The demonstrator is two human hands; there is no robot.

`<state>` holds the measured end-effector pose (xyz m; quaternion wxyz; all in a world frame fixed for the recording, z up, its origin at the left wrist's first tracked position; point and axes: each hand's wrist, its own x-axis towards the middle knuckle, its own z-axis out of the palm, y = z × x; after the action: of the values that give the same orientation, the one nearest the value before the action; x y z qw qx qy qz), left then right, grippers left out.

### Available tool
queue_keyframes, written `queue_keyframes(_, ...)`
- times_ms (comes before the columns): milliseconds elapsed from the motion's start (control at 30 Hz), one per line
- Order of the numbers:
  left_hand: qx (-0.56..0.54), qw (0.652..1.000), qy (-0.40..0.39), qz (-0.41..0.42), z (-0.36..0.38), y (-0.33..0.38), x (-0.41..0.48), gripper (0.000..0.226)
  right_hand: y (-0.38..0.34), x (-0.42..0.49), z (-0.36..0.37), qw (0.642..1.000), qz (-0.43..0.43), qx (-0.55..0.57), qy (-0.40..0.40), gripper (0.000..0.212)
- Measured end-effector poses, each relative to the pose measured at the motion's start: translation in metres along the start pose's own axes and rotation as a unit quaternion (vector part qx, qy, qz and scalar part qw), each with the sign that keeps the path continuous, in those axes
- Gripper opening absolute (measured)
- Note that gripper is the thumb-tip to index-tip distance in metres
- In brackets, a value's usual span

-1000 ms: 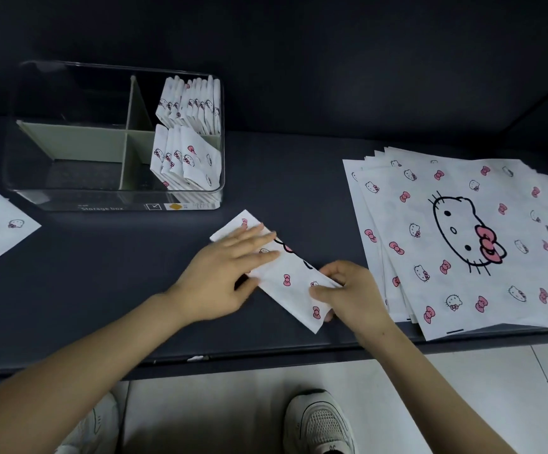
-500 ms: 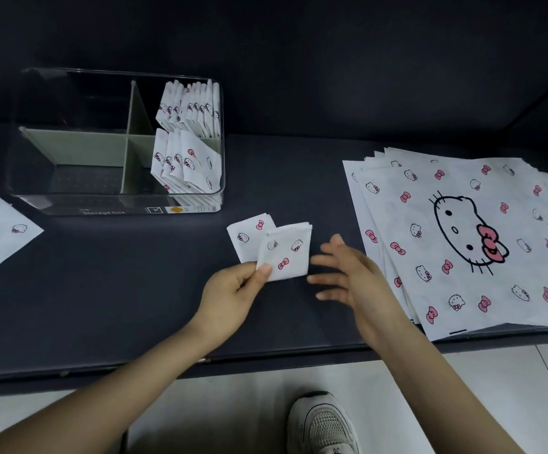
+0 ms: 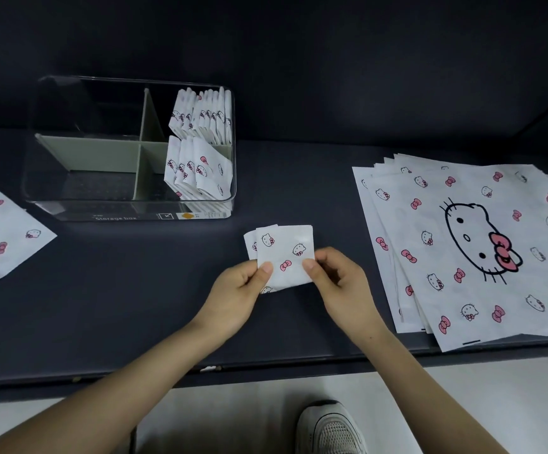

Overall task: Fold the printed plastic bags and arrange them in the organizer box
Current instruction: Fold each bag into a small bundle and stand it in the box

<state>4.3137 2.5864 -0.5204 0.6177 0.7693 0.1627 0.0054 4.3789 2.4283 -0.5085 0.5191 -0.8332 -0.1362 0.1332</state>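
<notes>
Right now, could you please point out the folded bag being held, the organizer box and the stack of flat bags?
folded bag [image 3: 287, 253], head view, its front face.
organizer box [image 3: 108, 211], head view, clear front wall.
stack of flat bags [image 3: 462, 290], head view, top sheet.

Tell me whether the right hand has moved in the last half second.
Yes. The right hand shifted left, away from the stack of flat bags, and now pinches the folded bag.
</notes>
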Motion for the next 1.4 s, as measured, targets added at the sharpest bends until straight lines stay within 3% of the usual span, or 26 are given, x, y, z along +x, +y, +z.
queue_keyframes(67, 0.001, 1.000, -0.008, 0.002, -0.001, -0.003, 0.000, 0.044, 0.005, -0.001, 0.003, 1.000, 0.007, -0.018, -0.008, 0.011)
queue_keyframes(200, 0.015, 1.000, -0.011, 0.016, 0.000, -0.004, -0.003, 0.040, 0.013, -0.004, 0.006, 0.987, -0.007, -0.157, 0.011, 0.019)
queue_keyframes(400, 0.044, 0.996, 0.064, 0.050, 0.006, -0.005, -0.009, 0.002, 0.005, -0.005, 0.010, 0.974, 0.058, -0.217, 0.001, 0.027)
queue_keyframes(600, 0.206, 0.964, 0.124, 0.114, 0.003, -0.019, -0.007, 0.038, -0.002, -0.009, 0.010, 0.975, 0.112, -0.189, 0.013, 0.032)
queue_keyframes(833, 0.331, 0.912, 0.130, 0.204, 0.010, -0.025, 0.006, 0.029, 0.000, 0.001, 0.010, 0.959, 0.127, -0.255, 0.004, 0.035)
queue_keyframes(1000, 0.449, 0.838, 0.151, 0.270, 0.004, -0.025, 0.016, 0.035, 0.002, 0.010, 0.010, 0.945, 0.138, -0.297, -0.009, 0.038)
queue_keyframes(1133, 0.498, 0.797, 0.077, 0.332, -0.003, -0.025, 0.030, 0.038, 0.002, 0.011, 0.009, 0.939, 0.136, -0.317, -0.013, 0.039)
queue_keyframes(1267, 0.536, 0.785, -0.013, 0.309, -0.006, -0.030, 0.030, 0.047, 0.002, 0.010, 0.009, 0.938, 0.127, -0.322, -0.015, 0.034)
queue_keyframes(1400, 0.557, 0.782, -0.039, 0.276, -0.008, -0.037, 0.028, 0.053, 0.002, 0.009, 0.009, 0.939, 0.125, -0.320, -0.017, 0.027)
